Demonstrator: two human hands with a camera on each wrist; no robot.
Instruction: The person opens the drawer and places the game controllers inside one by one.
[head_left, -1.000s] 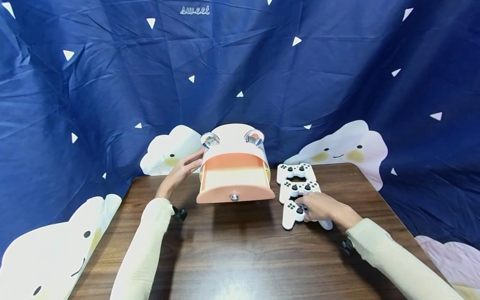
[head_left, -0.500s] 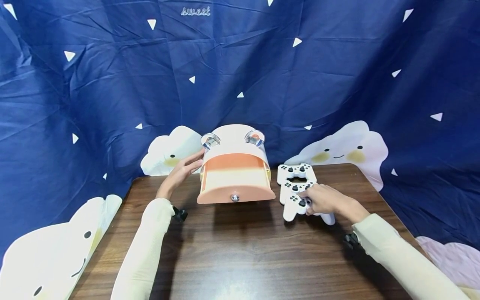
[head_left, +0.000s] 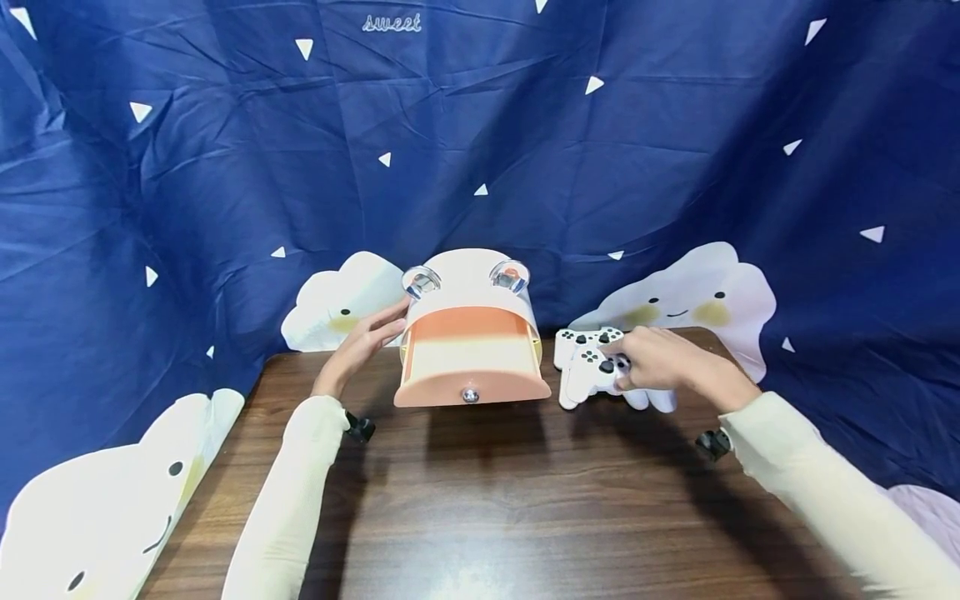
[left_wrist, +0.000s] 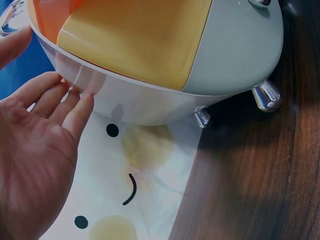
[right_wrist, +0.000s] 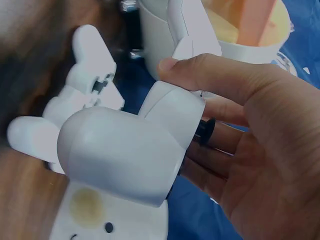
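My right hand [head_left: 660,362] grips a white game controller [head_left: 587,377] with black sticks, held up over the other controllers. In the right wrist view, thumb and fingers pinch the middle of that controller [right_wrist: 120,150]. Behind it, a second white controller [head_left: 567,340] lies on the table; another between them is mostly covered. My left hand [head_left: 363,346] rests its straight fingertips against the left side of a rounded white box [head_left: 468,279]. From the box a peach-fronted drawer [head_left: 435,392] with a silver knob stands pulled out; its visible inside holds nothing.
Two chrome rings [head_left: 510,275] sit on the box top, and short chrome feet [left_wrist: 267,96] hold it off the brown wooden table [head_left: 465,492]. A blue curtain [head_left: 480,125] with cloud faces hangs right behind the table's back edge.
My right hand has lifted the front controller off the table and moved it back and up, over the middle one. The left hand, box and drawer have stayed put.
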